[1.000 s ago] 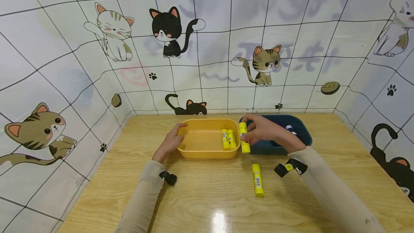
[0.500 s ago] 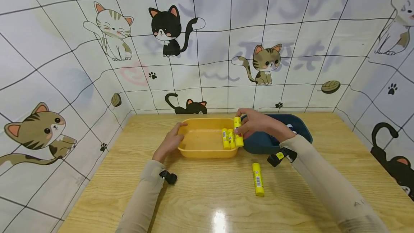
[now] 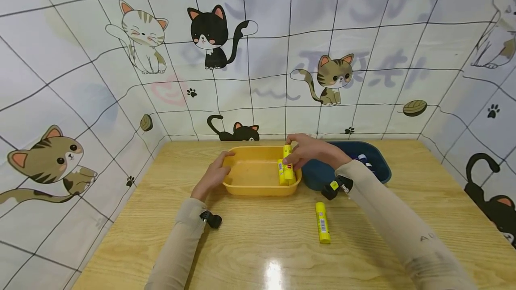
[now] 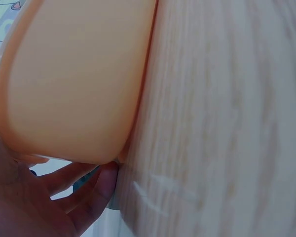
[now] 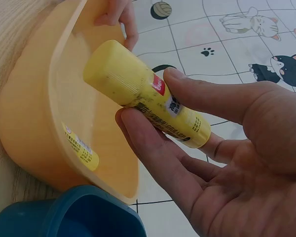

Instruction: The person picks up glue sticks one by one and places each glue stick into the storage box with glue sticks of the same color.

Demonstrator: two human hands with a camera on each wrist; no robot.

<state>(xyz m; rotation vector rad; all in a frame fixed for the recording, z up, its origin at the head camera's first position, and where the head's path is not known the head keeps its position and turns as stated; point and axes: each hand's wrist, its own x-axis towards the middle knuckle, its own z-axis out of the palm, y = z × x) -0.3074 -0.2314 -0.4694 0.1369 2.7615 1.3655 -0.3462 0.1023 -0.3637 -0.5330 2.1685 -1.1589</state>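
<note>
Between the thumb and fingers of my right hand (image 3: 310, 150) is a yellow glue stick (image 5: 148, 94), held over the right end of a yellow plastic bin (image 3: 258, 190). Inside that end lies another yellow glue stick (image 3: 281, 172); the held one covers part of the view there. My left hand (image 3: 211, 176) holds the bin's left end, its fingers against the outer end wall (image 4: 64, 113) in the left wrist view. A further yellow glue stick (image 3: 322, 223) lies on the table in front of the bins.
Right of the yellow bin stands a dark blue bin (image 3: 312, 178), partly behind my right forearm, with white-and-dark-blue items (image 3: 364, 160) inside. The wooden table (image 3: 242, 240) meets a cat-patterned wall covering (image 3: 266, 120) behind and at the sides.
My right hand has carried the glue stick leftward, from the gap between the two bins to above the yellow bin's right end. The left hand stays in place.
</note>
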